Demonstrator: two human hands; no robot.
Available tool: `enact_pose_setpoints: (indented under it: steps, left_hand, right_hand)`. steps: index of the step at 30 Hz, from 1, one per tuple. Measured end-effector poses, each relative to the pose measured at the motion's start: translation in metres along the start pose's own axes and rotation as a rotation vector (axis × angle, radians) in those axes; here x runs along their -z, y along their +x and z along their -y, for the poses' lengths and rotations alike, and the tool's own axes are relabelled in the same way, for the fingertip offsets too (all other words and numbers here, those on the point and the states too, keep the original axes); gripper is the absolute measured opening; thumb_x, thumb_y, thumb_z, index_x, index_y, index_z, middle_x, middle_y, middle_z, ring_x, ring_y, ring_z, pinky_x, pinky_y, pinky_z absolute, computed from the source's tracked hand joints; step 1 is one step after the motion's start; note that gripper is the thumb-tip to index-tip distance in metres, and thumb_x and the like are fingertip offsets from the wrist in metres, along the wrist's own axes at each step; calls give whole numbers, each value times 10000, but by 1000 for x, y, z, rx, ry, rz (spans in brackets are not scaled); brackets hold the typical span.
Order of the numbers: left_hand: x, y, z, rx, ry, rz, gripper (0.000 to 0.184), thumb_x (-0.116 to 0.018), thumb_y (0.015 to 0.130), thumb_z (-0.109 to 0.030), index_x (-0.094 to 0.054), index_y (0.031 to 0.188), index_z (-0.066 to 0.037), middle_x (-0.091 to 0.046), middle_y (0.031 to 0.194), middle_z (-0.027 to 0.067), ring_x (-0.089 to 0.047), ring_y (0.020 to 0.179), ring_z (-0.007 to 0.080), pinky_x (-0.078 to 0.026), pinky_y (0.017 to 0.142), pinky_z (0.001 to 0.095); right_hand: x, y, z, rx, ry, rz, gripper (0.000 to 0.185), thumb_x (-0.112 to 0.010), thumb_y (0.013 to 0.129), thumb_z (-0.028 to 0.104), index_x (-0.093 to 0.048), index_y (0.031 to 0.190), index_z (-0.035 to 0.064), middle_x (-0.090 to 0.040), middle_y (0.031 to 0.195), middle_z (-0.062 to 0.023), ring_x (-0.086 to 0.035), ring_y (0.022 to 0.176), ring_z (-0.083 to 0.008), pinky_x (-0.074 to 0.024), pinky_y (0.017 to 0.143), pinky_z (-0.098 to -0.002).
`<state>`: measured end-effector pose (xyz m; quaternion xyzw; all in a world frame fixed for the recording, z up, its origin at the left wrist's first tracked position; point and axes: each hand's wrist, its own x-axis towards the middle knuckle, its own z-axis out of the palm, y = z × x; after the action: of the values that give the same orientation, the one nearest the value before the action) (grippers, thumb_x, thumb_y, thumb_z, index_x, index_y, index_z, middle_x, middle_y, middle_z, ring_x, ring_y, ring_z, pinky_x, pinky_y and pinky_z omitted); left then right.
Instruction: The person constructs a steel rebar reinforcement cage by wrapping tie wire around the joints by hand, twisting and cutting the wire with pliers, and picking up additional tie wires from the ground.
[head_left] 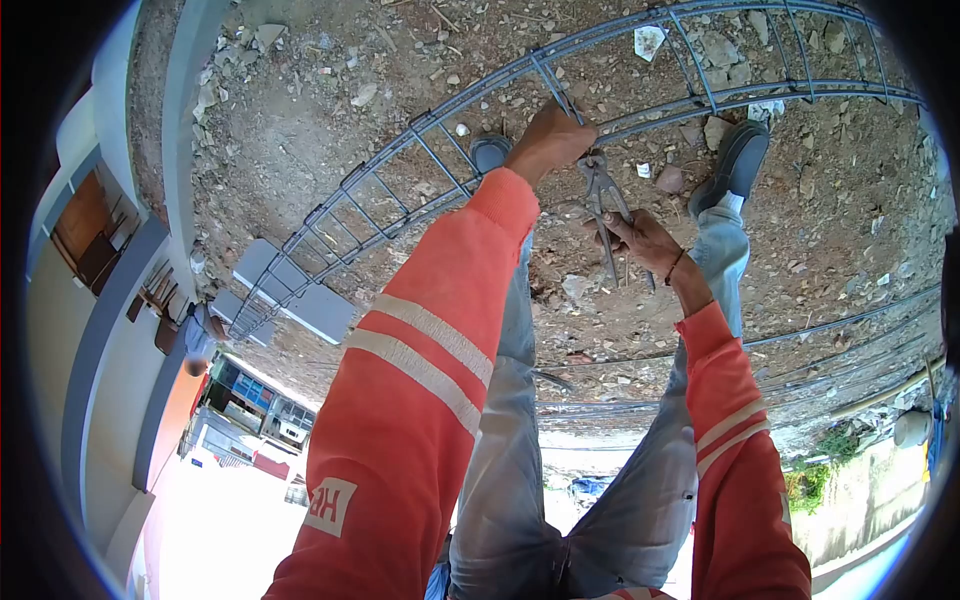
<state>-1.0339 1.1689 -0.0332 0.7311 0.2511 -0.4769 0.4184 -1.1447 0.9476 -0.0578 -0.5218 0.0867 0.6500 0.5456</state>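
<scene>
A long rebar cage (408,135) of thin bars with stirrups curves across the upper part of the view, above the ground. My left hand (550,140) is closed around a bar of the cage near its middle. Just below it, my right hand (645,243) holds a pair of metal pincers (600,192) by the handles. The pincers' jaws point up at the cage's lower bar, close beside my left hand. Whether the jaws grip a wire there is too small to tell.
My shoes (735,165) stand on rubble-strewn soil (290,110) near the cage. Grey slabs (300,295) lie by the cage's left end, where another person (200,335) is. Loose bars (830,330) lie on the ground at right. A building (110,330) stands at left.
</scene>
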Motion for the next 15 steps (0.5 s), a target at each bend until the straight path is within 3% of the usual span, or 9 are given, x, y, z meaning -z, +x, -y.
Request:
enact_pose_setpoints:
  steps: [3, 5, 8, 10, 11, 13, 15]
  left_hand:
    - [-2, 3, 3, 2, -9, -1, 542, -636, 858, -334, -543, 1279, -7, -617, 1216, 204, -601, 1104, 305, -456, 940, 385]
    - [-2, 5, 5, 10, -23, 2, 534, -638, 854, -333, -549, 1268, -8, -612, 1225, 209, -599, 1103, 308, -455, 941, 387]
    - [-1, -4, 4, -10, 10, -36, 491, -656, 816, -281, -543, 1195, 9, -650, 1082, 234, -655, 968, 358, -501, 858, 419]
    - [-8, -27, 7, -77, 424, -519, 626, -688, 832, -405, -497, 1204, 61, -613, 1156, 256, -626, 1070, 391, -489, 910, 425]
    - [-8, -43, 11, -75, 422, -520, 626, -688, 832, -405, -497, 1204, 61, -613, 1156, 256, -626, 1070, 391, -489, 910, 425]
    - [0, -87, 18, -272, 218, -401, 679, -645, 876, -523, -467, 1185, 54, -578, 1172, 231, -589, 1125, 332, -473, 941, 442]
    - [-15, -118, 28, -17, -253, -36, 652, -519, 952, -566, -447, 1242, 13, -561, 1232, 205, -560, 1182, 311, -450, 982, 455]
  right_hand:
    - [1, -1, 0, -10, 77, 30, 543, -497, 1007, 479, -678, 1161, -10, -677, 842, -20, -564, 693, -88, -491, 656, -261]
    - [-2, -3, 1, 13, 165, 2, 518, -521, 997, 472, -693, 1064, -13, -676, 837, -27, -616, 745, -99, -525, 645, -285]
    - [-10, -10, 13, -13, 251, -38, 447, -597, 970, 423, -681, 951, -16, -676, 839, -48, -634, 716, -110, -541, 591, -294]
    - [-15, -6, 9, -20, 122, -50, 405, -632, 954, 386, -669, 914, -15, -676, 847, -63, -631, 680, -116, -544, 568, -286]
    - [-17, -4, 6, -21, -4, -70, 369, -667, 939, 348, -657, 877, -15, -675, 855, -78, -628, 645, -123, -546, 545, -279]
    - [-17, -5, 8, -23, -32, -75, 351, -705, 916, 304, -658, 923, -43, -675, 865, -100, -645, 625, -147, -566, 560, -276]
    - [-20, -12, 24, -75, 296, -42, 444, -683, 924, 373, -654, 983, -66, -679, 867, -106, -674, 689, -172, -585, 619, -302]
